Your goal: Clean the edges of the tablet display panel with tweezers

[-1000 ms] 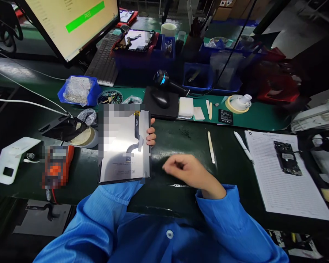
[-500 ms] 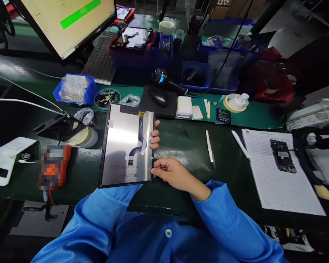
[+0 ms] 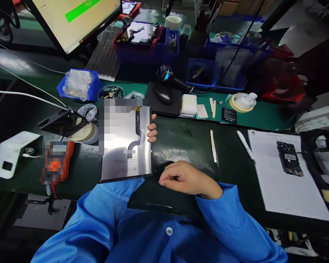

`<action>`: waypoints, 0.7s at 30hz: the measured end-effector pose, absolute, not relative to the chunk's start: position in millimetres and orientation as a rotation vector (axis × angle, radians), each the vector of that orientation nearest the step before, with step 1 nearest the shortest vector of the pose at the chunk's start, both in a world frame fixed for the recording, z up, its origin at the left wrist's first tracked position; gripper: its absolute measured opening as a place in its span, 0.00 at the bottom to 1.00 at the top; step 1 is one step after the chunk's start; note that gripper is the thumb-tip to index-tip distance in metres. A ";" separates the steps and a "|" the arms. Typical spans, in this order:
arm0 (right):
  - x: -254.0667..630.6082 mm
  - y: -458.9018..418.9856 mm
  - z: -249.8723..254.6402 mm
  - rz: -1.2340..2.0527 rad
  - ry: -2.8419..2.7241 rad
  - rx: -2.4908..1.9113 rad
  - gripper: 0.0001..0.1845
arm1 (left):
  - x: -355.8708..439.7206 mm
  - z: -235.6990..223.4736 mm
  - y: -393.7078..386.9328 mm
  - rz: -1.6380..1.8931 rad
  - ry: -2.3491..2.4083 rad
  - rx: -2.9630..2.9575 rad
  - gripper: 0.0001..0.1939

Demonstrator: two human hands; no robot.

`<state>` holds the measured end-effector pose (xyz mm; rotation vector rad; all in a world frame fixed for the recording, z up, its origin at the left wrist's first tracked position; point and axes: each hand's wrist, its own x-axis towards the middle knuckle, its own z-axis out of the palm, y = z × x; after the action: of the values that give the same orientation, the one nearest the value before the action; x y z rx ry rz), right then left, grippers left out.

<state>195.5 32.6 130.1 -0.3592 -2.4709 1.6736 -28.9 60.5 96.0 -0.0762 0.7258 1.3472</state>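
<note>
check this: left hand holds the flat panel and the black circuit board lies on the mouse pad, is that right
Wrong place for the black circuit board: the head view shows it on the white paper. The left hand does hold the flat panel.

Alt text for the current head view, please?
A bare left hand holds a silvery rectangular screen panel with a black ribbon cable over a dark green workbench; the right hand is curled nearby, apart from the panel. Farther right, a black circuit board lies on white paper.

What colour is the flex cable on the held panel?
The flex cable is black, best seen in the head view.
</note>
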 end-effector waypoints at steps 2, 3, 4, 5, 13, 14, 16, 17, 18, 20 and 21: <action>196.7 32.9 131.3 1.748 -2.464 -0.271 0.07 | -27.6 98.9 63.4 1.319 0.780 -0.057 0.27; 197.2 33.1 131.7 1.784 -2.454 -0.231 0.07 | -26.9 101.7 63.4 1.314 0.805 -0.049 0.27; 197.7 33.3 132.0 1.822 -2.442 -0.197 0.07 | -26.5 105.4 62.3 1.315 0.822 -0.043 0.27; 198.1 33.6 132.1 1.864 -2.426 -0.168 0.07 | -26.4 109.8 60.2 1.312 0.833 -0.040 0.26; 201.6 34.5 132.6 2.205 -2.227 0.191 0.07 | -26.0 142.5 27.8 1.302 0.597 0.015 0.18; 202.2 34.6 132.1 2.242 -2.204 0.232 0.07 | -25.1 143.3 26.2 1.312 0.584 0.009 0.17; 203.3 35.2 130.4 2.326 -2.162 0.312 0.08 | -23.6 142.9 25.3 1.329 0.575 0.001 0.16; 203.8 35.7 129.1 2.370 -2.147 0.350 0.08 | -23.5 142.3 25.8 1.340 0.574 0.000 0.15; 204.2 36.2 127.7 2.414 -2.131 0.389 0.09 | -23.8 141.5 26.7 1.348 0.574 0.000 0.15; 204.6 37.4 125.2 2.492 -2.098 0.469 0.09 | -25.7 140.3 28.9 1.339 0.585 -0.002 0.14; 204.7 38.1 124.5 2.522 -2.082 0.511 0.09 | -26.9 139.8 30.1 1.318 0.596 -0.003 0.14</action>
<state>204.7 38.1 124.5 0.5106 -2.0817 2.5222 -26.9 30.1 139.8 -0.0032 0.5960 1.3182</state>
